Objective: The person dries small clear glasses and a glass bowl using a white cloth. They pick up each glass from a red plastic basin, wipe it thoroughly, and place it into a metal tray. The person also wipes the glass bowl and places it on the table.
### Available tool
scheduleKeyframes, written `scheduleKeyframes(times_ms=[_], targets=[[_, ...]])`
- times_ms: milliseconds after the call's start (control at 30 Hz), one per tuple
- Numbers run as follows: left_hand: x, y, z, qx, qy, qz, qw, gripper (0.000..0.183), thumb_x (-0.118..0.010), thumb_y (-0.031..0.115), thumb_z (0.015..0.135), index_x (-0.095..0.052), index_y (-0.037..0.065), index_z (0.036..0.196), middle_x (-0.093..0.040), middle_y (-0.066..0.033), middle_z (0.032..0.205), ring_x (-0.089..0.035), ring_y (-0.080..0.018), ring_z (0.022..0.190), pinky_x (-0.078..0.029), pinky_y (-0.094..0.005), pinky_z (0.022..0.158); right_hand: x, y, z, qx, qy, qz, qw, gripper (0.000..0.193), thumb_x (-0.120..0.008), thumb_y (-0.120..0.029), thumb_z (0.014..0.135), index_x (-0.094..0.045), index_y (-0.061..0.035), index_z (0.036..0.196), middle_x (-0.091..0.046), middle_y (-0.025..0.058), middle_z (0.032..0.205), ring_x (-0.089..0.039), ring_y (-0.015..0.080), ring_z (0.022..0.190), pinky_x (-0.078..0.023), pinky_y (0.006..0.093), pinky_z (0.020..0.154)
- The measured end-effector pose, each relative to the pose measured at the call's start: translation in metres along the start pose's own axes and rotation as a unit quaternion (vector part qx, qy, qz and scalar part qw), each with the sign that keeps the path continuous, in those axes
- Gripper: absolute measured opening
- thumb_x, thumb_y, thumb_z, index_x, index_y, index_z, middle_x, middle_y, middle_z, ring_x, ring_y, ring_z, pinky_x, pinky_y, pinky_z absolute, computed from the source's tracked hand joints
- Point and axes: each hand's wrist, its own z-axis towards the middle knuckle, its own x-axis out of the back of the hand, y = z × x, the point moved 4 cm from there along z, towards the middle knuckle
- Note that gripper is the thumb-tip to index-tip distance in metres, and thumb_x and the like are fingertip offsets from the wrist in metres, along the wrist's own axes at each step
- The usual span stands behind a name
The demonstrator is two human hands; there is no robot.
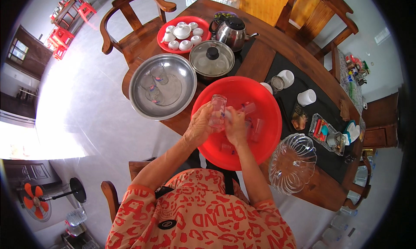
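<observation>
Over a large red plastic basin (271, 140), my left hand (200, 127) is wrapped round a clear drinking glass (219, 104), which it holds tilted. My right hand (235, 127) is close against the glass's side, fingers curled in. A small whitish bit shows at those fingers; what it is I cannot make out. Lower in the basin lie several more clear glasses (257, 127). To the left, a wide steel basin (141, 106) contains a few clear glasses (154, 94). Just right of the red basin sits a fluted clear glass bowl (293, 163).
Behind the basins stand a lidded pot (212, 67), a steel kettle (230, 36) and a red tray (202, 24) with white teaware. White cups (307, 97) and a glass tray (320, 130) of small items occupy the right side. Wooden chairs (134, 24) flank the wooden table (255, 60).
</observation>
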Motion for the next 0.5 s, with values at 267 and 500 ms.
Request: scheduleKeyframes(times_ms=[267,500], targets=[[0.000,-0.008,0.021,0.004,0.018,-0.010,1.000,0.031,-0.057,0.037,0.091,-0.054,0.012,0.110,-0.061,-0.0032,0.092,-0.059,-0.0152,0.080,-0.050,-0.0353,0.068,-0.021,0.015,-0.030,0.077,-0.145,-0.215,0.963,0.047,-0.066,-0.006,0.075,-0.053,-0.0096,0.120,-0.051,0.0177,0.114,-0.057,0.0340,0.092,-0.054,0.0410,0.070],[0.011,-0.025,0.039,-0.029,0.000,-0.059,0.998,0.032,-0.047,0.040,0.096,-0.057,0.011,0.107,-0.063,-0.0057,0.096,-0.060,-0.0187,0.087,-0.050,-0.0360,0.076,0.065,-0.070,-0.030,0.082,0.029,0.112,0.990,0.041,-0.064,0.007,0.070,-0.059,-0.0093,0.108,-0.056,0.0132,0.100,-0.060,0.0285,0.087,-0.051,0.0357,0.073]])
